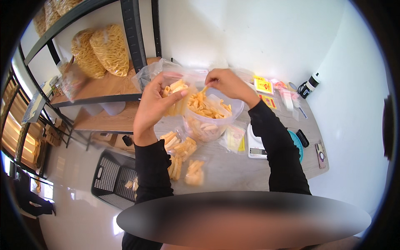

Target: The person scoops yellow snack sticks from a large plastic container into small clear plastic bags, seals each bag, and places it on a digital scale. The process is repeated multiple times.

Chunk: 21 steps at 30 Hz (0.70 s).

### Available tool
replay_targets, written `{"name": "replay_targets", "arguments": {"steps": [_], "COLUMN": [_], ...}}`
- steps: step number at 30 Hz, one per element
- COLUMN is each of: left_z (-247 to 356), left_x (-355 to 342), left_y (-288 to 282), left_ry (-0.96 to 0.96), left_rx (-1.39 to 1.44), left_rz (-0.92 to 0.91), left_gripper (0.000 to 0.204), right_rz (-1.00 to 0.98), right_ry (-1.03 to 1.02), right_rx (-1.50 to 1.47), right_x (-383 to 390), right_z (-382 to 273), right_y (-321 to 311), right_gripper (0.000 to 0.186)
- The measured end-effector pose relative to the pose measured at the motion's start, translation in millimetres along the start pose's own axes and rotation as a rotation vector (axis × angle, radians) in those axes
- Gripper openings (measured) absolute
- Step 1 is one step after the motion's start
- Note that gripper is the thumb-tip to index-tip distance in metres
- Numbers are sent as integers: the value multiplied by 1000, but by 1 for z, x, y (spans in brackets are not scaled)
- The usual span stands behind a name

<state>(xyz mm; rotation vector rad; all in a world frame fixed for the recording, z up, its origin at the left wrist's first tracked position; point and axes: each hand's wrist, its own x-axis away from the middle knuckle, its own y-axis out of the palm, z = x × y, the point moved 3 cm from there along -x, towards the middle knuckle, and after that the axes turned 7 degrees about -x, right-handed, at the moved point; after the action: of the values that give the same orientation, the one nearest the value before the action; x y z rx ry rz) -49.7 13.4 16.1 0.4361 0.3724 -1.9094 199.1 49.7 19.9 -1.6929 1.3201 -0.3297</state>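
My left hand [151, 104] is wrapped round a small clear plastic bag [178, 106] with pale yellow snack sticks in it. Beside it, my right hand [230, 85] pinches one yellow snack stick [203, 90], just above a translucent plastic tub [204, 132]. Loose snack sticks [205, 106] fill the tub to near its rim. In front of the tub lie several filled snack bags [183, 148] on the grey wood-look table [233, 177]. One more filled bag [194, 172] lies a little nearer me.
Right of the tub sit a white kitchen scale [256, 143], a blue-green round item [295, 143], a phone [321, 155] and a black-and-white bottle [309, 85]. A dark plastic crate [114, 179] stands below left. Large snack bags [109, 50] fill the rack shelf [89, 89].
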Motion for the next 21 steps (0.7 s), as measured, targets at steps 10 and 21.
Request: {"name": "replay_targets", "arguments": {"steps": [10,21], "left_z": [2,-3], "left_x": [-7,-9], "left_y": [20,27], "left_ry": [28,6], "left_rx": [-63,-175], "left_rz": [-155,-201], "left_gripper": [38,38], "right_rz": [263,302], "right_ry": [-118,-129], "right_rx": [-436,-433], "right_x": [28,40], "right_z": [-60,-66], "right_y": [-61,-65], "right_gripper": [14,12]}}
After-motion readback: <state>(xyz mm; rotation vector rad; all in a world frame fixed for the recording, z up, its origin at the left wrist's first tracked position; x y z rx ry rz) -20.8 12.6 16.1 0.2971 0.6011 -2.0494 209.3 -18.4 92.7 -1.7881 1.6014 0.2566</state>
